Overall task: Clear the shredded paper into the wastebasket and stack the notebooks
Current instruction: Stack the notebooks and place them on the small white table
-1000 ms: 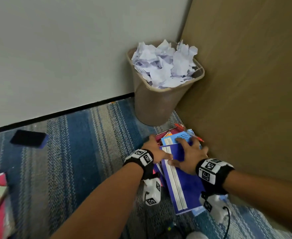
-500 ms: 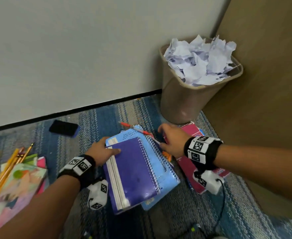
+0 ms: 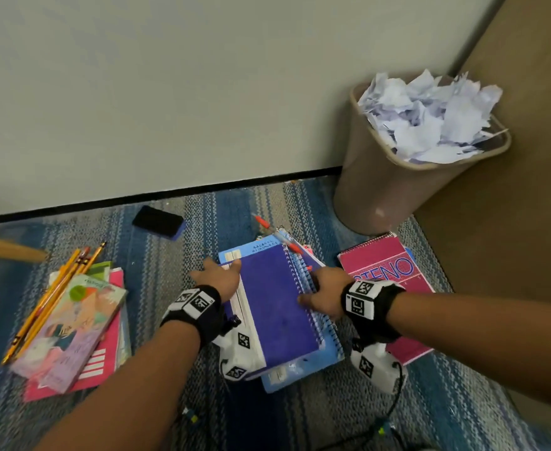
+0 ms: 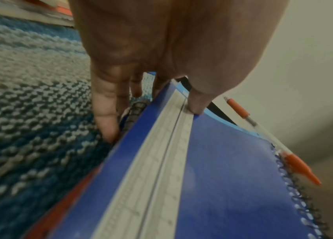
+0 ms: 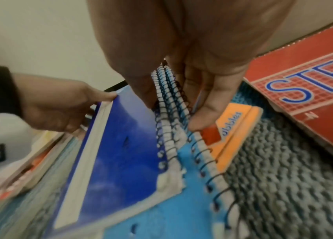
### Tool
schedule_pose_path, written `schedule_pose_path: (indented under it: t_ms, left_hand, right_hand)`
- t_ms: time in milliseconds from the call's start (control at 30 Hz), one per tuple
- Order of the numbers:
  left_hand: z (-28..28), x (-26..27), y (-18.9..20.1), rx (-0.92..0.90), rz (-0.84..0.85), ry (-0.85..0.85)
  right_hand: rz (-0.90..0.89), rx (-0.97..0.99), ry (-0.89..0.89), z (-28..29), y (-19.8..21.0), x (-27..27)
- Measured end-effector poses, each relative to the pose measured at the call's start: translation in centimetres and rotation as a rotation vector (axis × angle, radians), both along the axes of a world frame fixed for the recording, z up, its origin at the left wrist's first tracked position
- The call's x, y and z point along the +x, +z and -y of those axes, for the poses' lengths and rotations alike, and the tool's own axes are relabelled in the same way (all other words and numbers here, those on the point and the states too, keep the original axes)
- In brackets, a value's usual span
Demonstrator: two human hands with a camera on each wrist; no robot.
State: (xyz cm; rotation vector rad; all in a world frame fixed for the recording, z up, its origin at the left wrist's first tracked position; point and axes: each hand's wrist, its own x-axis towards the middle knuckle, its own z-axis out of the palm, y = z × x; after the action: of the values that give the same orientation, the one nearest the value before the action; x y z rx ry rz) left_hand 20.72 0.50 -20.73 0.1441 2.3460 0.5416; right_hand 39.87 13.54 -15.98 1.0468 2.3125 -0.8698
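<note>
- My left hand (image 3: 219,277) grips the left edge of the notebook stack (image 3: 277,307) on the striped carpet (image 3: 170,255): thumb on top of the dark blue cover by its white strip, fingers curled down along the side, as the left wrist view shows.
- My right hand (image 3: 324,296) pinches the stack's right side at the spiral bindings (image 5: 171,116), thumb on the coils, fingers tucked beneath them; both forearms reach forward with the stack between them.
- The stack's dark blue notebook lies on a larger light blue notebook (image 3: 303,372), with more books partly hidden beneath; an orange packet (image 5: 234,134) shows under the right edge.
- A red pen (image 3: 279,236) rests across the far edge of the stack.
- A pink steno pad (image 3: 384,262) lies flat just right of the stack, near the foot of the wastebasket (image 3: 375,187).
- The wastebasket stands beyond the stack to the right, in the corner against the wall, heaped above its rim with shredded paper (image 3: 430,118).
- Left of the stack sits a second pile of books (image 3: 72,327) with pencils (image 3: 56,288) lying across it.
- A dark eraser block (image 3: 158,221) lies beyond the stack to the left, near the baseboard.
</note>
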Motion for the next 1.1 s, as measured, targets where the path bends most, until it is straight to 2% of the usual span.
schedule_pose_path:
  t_ms: [67,133,233,300,367,433,500,567,700,767,833,933,1000,1100]
  left_hand:
    - [0.3,-1.8,-1.5,0.030,-0.026,0.048]
    - [0.8,-3.6,-3.1,0.034,-0.047,0.069]
    - [0.9,-3.0,0.9,0.072,-0.077,0.111]
    - [0.9,-2.8,2.0,0.102,-0.145,0.105]
    - [1.2,-2.5,2.8,0.195,-0.190,0.111]
    - [1.6,-2.2,3.2,0.341,-0.237,0.154]
    - [1.8,-1.9,3.9,0.430,-0.279,0.187]
    - [2.1,-1.8,4.7,0.442,-0.326,0.180]
    - [1.8,-2.6,4.7,0.372,-0.256,0.075]
    - [1.3,-2.5,4.4,0.326,-0.152,0.006]
    - [0.5,-2.0,4.5,0.360,-0.066,0.000]
    - [-0.6,-0.5,4.6,0.472,-0.028,0.037]
    - [-1.1,0.8,4.4,0.502,-0.005,0.052]
    - [-1.7,2.7,4.0,0.471,0.022,0.063]
  right_hand:
    - [-0.077,0.074,0.040,-0.4,0.9,-0.8]
    - [-0.139,0.064,0.025,-0.7,1.7,-1.4]
    - [-0.350,-0.232,-0.103,-0.9,3.6,-1.8]
    - [-0.475,-0.449,-0.208,-0.7,4.0,-1.7]
    - [-0.514,-0.460,-0.323,-1.2,3.6,-1.3]
    - [-0.430,-0.249,-0.289,-2.6,3.2,-0.9]
    - [-0.260,-0.007,-0.121,-3.7,3.0,-0.4]
    - [-0.156,0.130,-0.023,-4.0,2.8,-0.1]
    - [-0.074,0.263,-0.043,-3.6,2.9,0.6]
    - [-0.061,0.266,-0.070,-3.3,2.9,1.1]
    - [-0.073,0.207,-0.147,-3.1,2.8,1.9]
    - [-0.143,-0.047,-0.298,-2.8,2.5,3.0]
    - [-0.153,-0.179,-0.295,-2.2,2.1,3.3]
    - [-0.136,-0.194,-0.261,-1.1,1.2,3.5]
